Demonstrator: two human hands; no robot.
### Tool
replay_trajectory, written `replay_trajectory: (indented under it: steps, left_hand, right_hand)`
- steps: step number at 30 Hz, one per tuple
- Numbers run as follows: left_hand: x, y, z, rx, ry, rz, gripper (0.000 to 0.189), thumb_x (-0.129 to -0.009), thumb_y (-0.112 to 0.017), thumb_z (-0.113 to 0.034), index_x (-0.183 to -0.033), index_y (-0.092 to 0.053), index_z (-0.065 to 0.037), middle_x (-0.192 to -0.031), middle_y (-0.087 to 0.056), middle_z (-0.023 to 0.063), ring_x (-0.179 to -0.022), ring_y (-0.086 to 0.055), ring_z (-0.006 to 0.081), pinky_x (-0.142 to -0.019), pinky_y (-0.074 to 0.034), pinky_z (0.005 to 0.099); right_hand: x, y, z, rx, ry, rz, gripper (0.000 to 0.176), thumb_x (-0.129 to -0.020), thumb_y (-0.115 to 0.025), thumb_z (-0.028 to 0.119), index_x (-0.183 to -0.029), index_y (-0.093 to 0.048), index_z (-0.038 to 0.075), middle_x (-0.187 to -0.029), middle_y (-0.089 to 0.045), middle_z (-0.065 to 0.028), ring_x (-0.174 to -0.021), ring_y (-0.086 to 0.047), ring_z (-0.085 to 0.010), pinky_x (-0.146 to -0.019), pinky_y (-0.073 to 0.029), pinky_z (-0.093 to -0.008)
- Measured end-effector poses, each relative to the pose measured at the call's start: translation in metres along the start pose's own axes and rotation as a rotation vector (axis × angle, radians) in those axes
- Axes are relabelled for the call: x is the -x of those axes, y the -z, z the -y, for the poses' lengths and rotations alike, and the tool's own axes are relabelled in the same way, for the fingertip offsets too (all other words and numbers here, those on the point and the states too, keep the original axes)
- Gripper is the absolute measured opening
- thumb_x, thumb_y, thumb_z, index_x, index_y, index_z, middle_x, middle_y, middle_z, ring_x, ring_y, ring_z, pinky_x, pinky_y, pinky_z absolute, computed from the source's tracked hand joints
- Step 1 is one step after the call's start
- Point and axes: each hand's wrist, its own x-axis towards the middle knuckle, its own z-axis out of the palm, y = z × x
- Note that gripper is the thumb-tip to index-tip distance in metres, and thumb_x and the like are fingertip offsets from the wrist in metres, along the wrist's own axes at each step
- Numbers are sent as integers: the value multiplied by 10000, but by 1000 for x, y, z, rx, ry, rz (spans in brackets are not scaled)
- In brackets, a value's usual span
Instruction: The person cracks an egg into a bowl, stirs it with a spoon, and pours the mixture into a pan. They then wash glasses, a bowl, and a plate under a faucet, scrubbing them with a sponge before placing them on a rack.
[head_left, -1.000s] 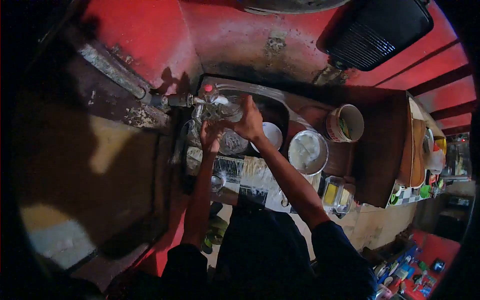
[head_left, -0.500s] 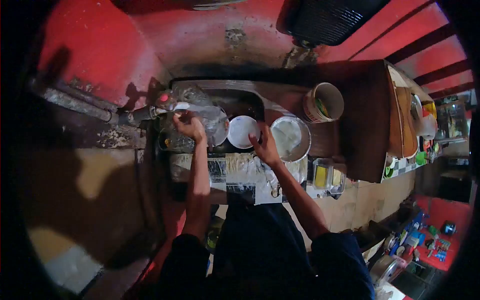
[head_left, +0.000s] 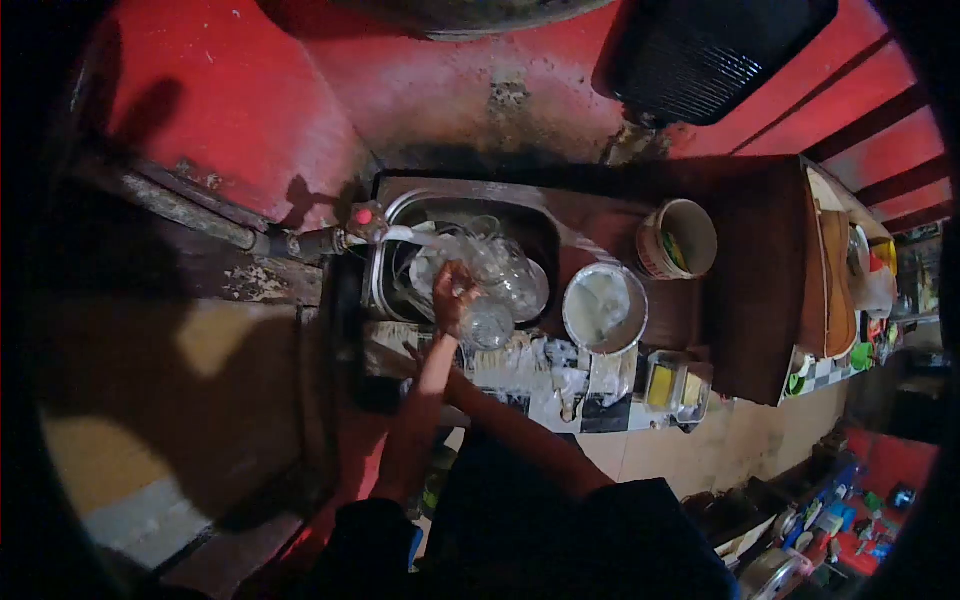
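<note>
Over the sink (head_left: pixel 552 232), my left hand (head_left: pixel 455 296) is in the water below the tap (head_left: pixel 368 222), its fingers curled. Whatever they hold, if anything, is lost in the splash. A sheet of clear water (head_left: pixel 500 268) spreads to the right of this hand. My right arm crosses beneath my left forearm, and my right hand (head_left: pixel 418 362) is mostly hidden behind it, some fingers stretched out on the far side. Partly covered by the splash, a white bowl (head_left: pixel 540 284) lies in the sink beside other dishes that I cannot make out.
To the right of the sink stands a white basin (head_left: pixel 634 334) with cloudy liquid and something pale in it. Behind it is a bucket (head_left: pixel 655 255). A clear container (head_left: pixel 692 392) with a yellow sponge (head_left: pixel 661 386) sits near the counter's front edge.
My right hand has left the white bowl and crossed to the left, under my left forearm. My left hand has shifted away from the tap, and water now splashes widely. The view has shifted.
</note>
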Motion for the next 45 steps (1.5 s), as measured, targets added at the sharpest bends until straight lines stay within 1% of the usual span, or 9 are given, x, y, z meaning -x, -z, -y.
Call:
replay_trajectory:
  steps: [7,11,20,24,27,29,33,36,45]
  left_hand:
    - [15,-27,-23,63,143,-181,238,-670,-645,-53,-860,-509,-97,-790,-519,-10,-736,-510,111,-658,-453,253]
    - [17,11,27,865,513,-65,242,-794,-563,-205,-987,-537,-62,-924,-580,59,-796,-567,181,-717,-487,318]
    - [56,78,193,-333,-212,125,489,-864,-493,-436,-1123,-512,-21,-1074,-577,152,-925,-585,314,-849,-482,434]
    - [51,-11,57,1186,660,-35,500,-883,-472,-423,-1183,-468,-23,-1136,-543,177,-888,-586,330,-804,-494,436]
    - [74,-4,35,995,592,-59,422,-883,-492,-329,-1185,-473,-34,-1101,-547,137,-882,-582,272,-780,-494,393]
    - [95,14,22,836,543,-104,378,-884,-506,-266,-1186,-477,-41,-1077,-550,110,-877,-580,234,-765,-494,364]
    - [116,23,-42,308,409,-132,342,-861,-541,-148,-1182,-481,-47,-1016,-548,65,-858,-567,178,-746,-478,316]
    - [119,25,-60,-129,244,-217,342,-761,-572,36,-1085,-503,-47,-922,-529,33,-814,-521,132,-722,-430,272]
    - [136,37,-109,-654,-131,-224,230,-703,-556,67,-900,-502,-38,-784,-514,52,-736,-511,155,-697,-423,297]
  right_hand:
    - [21,-4,13,-162,68,200,750,-668,-726,261,-1293,-379,37,-1271,-434,-216,-1190,-410,-378,-976,-354,-458]
    - [45,8,-6,-302,-69,285,763,-637,-753,280,-1267,-404,29,-1229,-476,-201,-1144,-460,-373,-947,-384,-447]
    - [170,121,-60,-920,-967,-302,832,-557,-801,46,-1242,-332,102,-1127,-539,-122,-968,-562,-232,-806,-493,-377]
    - [213,146,-121,-1167,-898,-621,474,-774,-665,129,-1156,-387,85,-923,-576,-72,-819,-567,-190,-672,-481,-364]
    - [219,129,-194,-401,-744,-480,323,-806,-615,192,-1078,-465,101,-855,-541,-19,-758,-543,-162,-632,-448,-356]
    - [162,178,-168,-1053,-1170,-467,277,-799,-623,217,-1030,-529,94,-895,-562,-35,-809,-561,-215,-700,-463,-352]
    - [50,144,-204,-354,-303,200,534,-841,-577,401,-1227,-473,48,-1142,-555,-123,-1046,-525,-200,-909,-404,-326]
    - [-59,123,-183,152,-434,619,622,-704,-683,478,-1142,-526,65,-1050,-598,-193,-961,-587,-341,-828,-463,-429]
    - [-142,120,-131,-206,-367,-21,805,-556,-812,212,-1229,-395,68,-1068,-577,-216,-978,-564,-406,-826,-472,-437]
